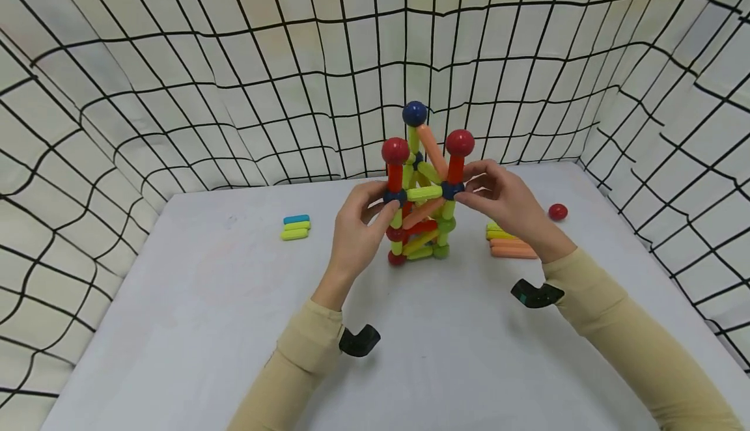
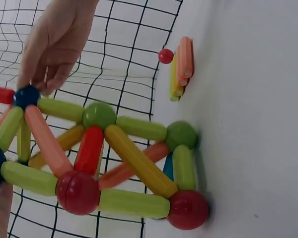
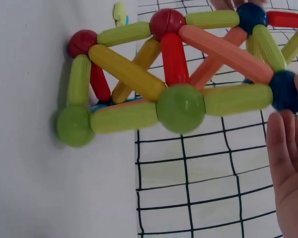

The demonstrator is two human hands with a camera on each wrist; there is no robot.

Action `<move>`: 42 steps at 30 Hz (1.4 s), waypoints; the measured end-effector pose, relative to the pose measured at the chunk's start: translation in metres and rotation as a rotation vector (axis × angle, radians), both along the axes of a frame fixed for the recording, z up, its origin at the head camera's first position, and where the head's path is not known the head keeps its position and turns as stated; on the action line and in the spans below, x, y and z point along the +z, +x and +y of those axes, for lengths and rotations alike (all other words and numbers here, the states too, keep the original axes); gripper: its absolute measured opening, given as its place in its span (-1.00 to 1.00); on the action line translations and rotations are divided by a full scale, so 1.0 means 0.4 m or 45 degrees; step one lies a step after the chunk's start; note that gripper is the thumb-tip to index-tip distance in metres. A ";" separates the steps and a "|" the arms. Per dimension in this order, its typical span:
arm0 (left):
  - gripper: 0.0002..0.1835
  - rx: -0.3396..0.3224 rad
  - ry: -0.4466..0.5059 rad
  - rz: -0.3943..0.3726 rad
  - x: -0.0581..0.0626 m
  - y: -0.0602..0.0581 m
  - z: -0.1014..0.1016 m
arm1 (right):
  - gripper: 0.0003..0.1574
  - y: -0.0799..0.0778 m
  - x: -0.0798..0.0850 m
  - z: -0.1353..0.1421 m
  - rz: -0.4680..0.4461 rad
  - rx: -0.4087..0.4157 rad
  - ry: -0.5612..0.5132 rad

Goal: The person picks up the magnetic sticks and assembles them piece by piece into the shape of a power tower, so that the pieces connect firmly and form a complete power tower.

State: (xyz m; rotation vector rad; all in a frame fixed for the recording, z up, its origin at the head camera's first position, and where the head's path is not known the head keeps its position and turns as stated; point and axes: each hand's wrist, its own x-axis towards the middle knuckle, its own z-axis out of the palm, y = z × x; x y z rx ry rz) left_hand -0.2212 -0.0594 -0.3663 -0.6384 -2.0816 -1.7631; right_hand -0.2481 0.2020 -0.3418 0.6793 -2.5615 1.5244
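Note:
A tower of magnetic sticks and balls (image 1: 424, 193) stands upright on the table. My left hand (image 1: 359, 226) pinches the dark blue ball (image 1: 395, 198) at its left upper corner between thumb and fingers. On the other side, my right hand (image 1: 510, 200) has thumb and fingers around the right dark blue ball (image 3: 287, 91). Above each of these balls rises a red stick topped by a red ball (image 1: 459, 142). Behind them a navy ball (image 1: 415, 113) forms the peak, joined to a slanting orange stick (image 1: 432, 151). Green and red balls (image 2: 188, 209) make up the lower corners.
Several short blue and yellow-green sticks (image 1: 295, 226) lie to the left on the white table (image 1: 205, 327). Yellow and orange sticks (image 1: 513, 249) lie to the right, with a loose red ball (image 1: 558, 211) behind them. Black netting (image 1: 281, 92) borders the back and sides.

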 end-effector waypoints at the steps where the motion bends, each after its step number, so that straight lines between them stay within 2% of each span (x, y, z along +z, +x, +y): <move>1: -0.65 -0.007 0.004 0.016 -0.001 0.005 0.003 | -0.53 -0.005 -0.001 0.003 -0.019 -0.034 -0.006; 4: -0.68 -0.025 0.005 0.047 0.001 0.022 0.018 | -0.50 -0.022 -0.004 0.005 -0.083 -0.129 -0.027; 6: -0.69 -0.033 -0.010 0.047 0.003 0.033 0.031 | -0.47 -0.033 -0.004 0.000 -0.130 -0.157 -0.078; 8: -0.69 -0.077 -0.011 0.050 0.005 0.042 0.042 | -0.46 -0.044 -0.004 -0.010 -0.161 -0.167 -0.124; 11: -0.69 -0.145 -0.041 0.079 0.005 0.047 0.056 | -0.45 -0.057 -0.002 -0.024 -0.177 -0.120 -0.142; 13: -0.71 -0.159 -0.057 0.108 0.003 0.045 0.060 | -0.44 -0.059 -0.001 -0.026 -0.179 -0.069 -0.127; 16: -0.75 -0.049 -0.049 0.166 0.001 0.035 0.061 | -0.41 -0.051 0.000 -0.016 -0.193 -0.024 -0.113; 19: -0.77 0.152 0.016 0.217 -0.002 0.016 0.052 | -0.41 -0.035 -0.003 0.007 -0.216 -0.029 -0.143; 21: -0.71 0.257 0.048 0.207 -0.006 -0.001 0.043 | -0.42 -0.022 -0.008 0.029 -0.236 -0.054 -0.147; 23: -0.62 0.289 0.064 0.160 -0.006 -0.018 0.033 | -0.43 -0.008 -0.017 0.056 -0.259 -0.078 -0.141; 27: -0.47 0.172 0.044 0.004 0.004 -0.045 0.017 | -0.43 0.021 -0.041 0.122 -0.309 -0.145 -0.090; 31: -0.50 0.109 -0.018 -0.087 0.017 -0.054 0.004 | -0.43 0.045 -0.075 0.178 -0.369 -0.193 -0.044; 37: -0.55 0.124 -0.049 -0.104 0.020 -0.045 -0.003 | -0.42 0.071 -0.125 0.238 -0.448 -0.222 0.077; 42: -0.56 0.091 -0.055 -0.093 0.018 -0.036 -0.007 | -0.46 0.079 -0.166 0.271 -0.424 -0.187 0.251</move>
